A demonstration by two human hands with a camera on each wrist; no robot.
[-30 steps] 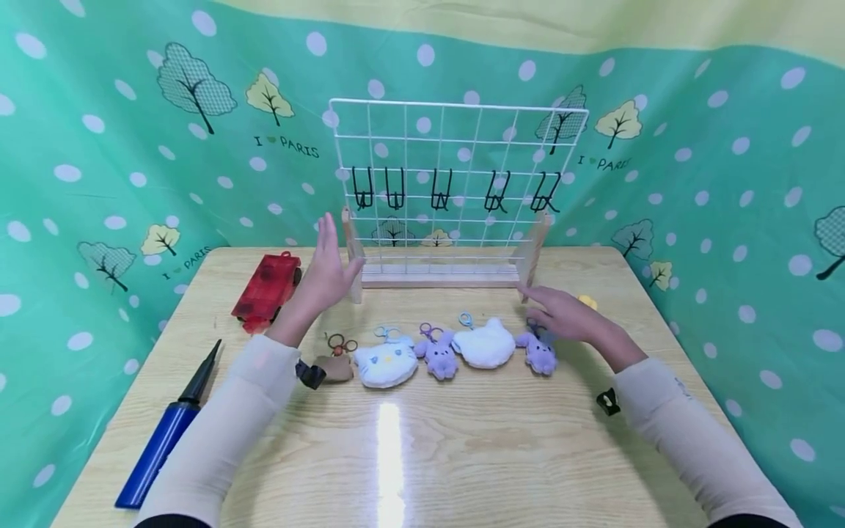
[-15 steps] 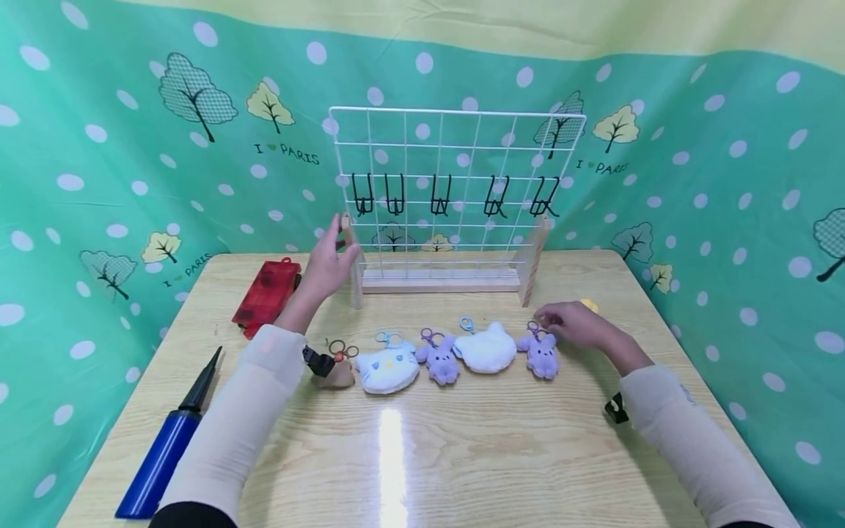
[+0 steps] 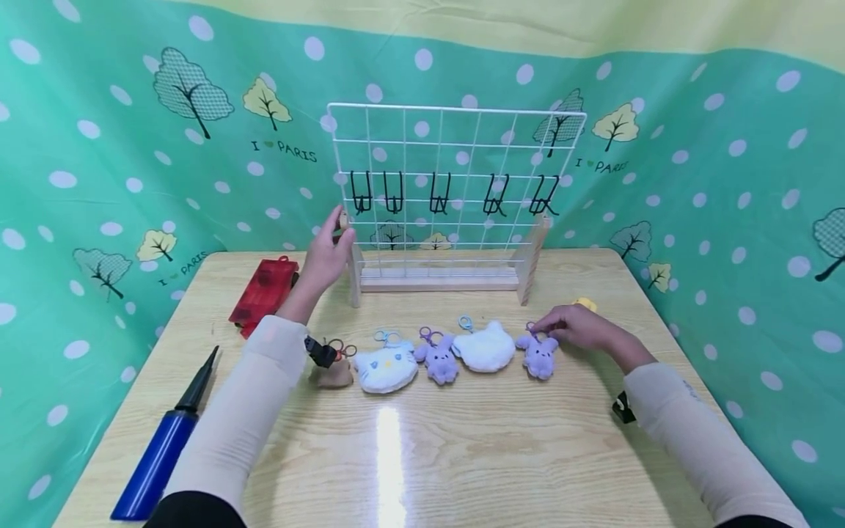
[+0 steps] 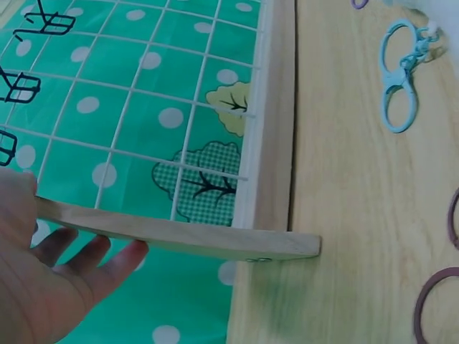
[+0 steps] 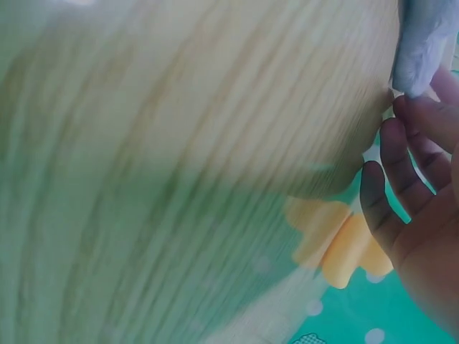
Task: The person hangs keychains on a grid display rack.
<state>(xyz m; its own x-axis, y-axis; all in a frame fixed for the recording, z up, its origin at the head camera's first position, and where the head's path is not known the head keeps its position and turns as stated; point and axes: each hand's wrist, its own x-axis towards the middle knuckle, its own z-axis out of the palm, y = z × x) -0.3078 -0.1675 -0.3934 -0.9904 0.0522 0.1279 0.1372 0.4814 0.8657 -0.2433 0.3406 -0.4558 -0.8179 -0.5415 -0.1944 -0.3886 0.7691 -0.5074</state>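
A white wire grid rack with several black hooks stands on wooden side posts at the back of the table. My left hand grips its left wooden post, fingers on the outer face. Along the table lie plush keychains: a brown one, a white cat face, a purple bunny, a white one face down and a second purple bunny at the right end. My right hand pinches this last bunny keychain at its ring; the fingertips partly hide the ring.
A red toy car lies at the back left and a blue hand pump at the left edge. Behind my right hand sits a small yellow object. A green patterned curtain encloses the table.
My left hand has come down onto the rack's left post and taken hold. My right hand has drawn back from the right post and lowered to the right bunny's ring.
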